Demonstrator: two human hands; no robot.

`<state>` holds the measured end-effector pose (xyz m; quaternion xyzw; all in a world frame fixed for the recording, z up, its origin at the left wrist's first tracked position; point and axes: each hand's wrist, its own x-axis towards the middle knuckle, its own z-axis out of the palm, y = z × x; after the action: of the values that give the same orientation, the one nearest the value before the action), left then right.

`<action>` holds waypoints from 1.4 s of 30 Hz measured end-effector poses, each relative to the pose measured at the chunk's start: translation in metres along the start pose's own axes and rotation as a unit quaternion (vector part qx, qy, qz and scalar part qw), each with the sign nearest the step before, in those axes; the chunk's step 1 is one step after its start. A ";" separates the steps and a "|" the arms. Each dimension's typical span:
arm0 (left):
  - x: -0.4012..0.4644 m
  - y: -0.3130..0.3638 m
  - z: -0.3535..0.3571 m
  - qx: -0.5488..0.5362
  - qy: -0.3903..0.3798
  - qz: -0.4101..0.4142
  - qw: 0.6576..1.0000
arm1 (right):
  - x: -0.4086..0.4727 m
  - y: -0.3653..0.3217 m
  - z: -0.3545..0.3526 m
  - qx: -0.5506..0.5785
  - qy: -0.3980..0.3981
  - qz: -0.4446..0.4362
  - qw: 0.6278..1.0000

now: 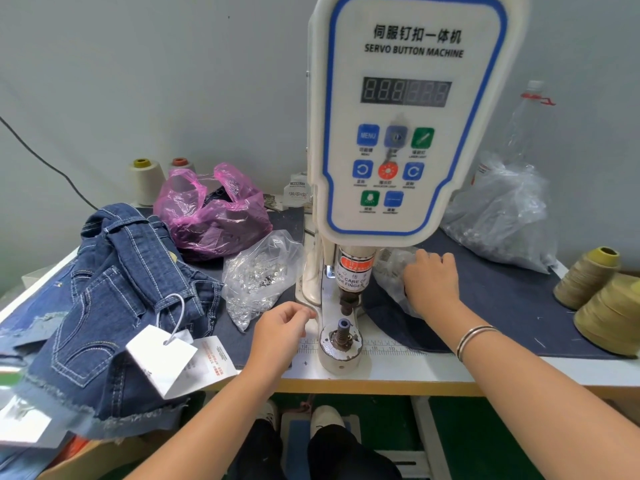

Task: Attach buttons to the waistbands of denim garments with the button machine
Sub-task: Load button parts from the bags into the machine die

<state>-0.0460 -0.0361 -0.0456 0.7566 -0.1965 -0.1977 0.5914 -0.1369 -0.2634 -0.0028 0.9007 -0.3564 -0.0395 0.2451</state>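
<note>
Denim shorts [114, 306] are seen heaped at the left end of the work table [433, 374], their white hang tags [166, 358] hanging over the frayed hems. At centre, the white button machine [405, 109], labelled "SERVO BUTTON MACHINE", is shown upright, with its lower die [341, 344] standing bare beneath the punch. The left hand [280, 332] is held just left of the die, its fingers loosely curled and its fingertips drawn together; whether anything is pinched between them cannot be told. The right hand [431, 284], a bangle [472, 339] worn at its wrist, is laid on a small clear bag [394, 271] beside the machine's column, its fingers curled into the plastic; what the fingers hold inside cannot be made out. A clear bag of metal buttons [256, 278] is seen lying between the shorts and the machine, with a pink plastic bag [211, 213] behind it. A larger clear bag [502, 216] is seen at the right rear, and olive thread cones [595, 292] are stood at the right edge on a dark blue cloth [502, 306]. Two pale thread cones [145, 181] are placed against the wall. Below the table, the person's shoes [325, 420] are set on a pedal.
</note>
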 end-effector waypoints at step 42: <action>-0.001 -0.001 0.000 0.010 0.002 0.011 1.000 | -0.018 0.020 0.019 0.256 0.086 0.011 0.963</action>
<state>-0.0469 -0.0353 -0.0469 0.7609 -0.2058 -0.1871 0.5862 -0.1675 -0.2721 -0.0120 0.9295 -0.3418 0.1338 0.0364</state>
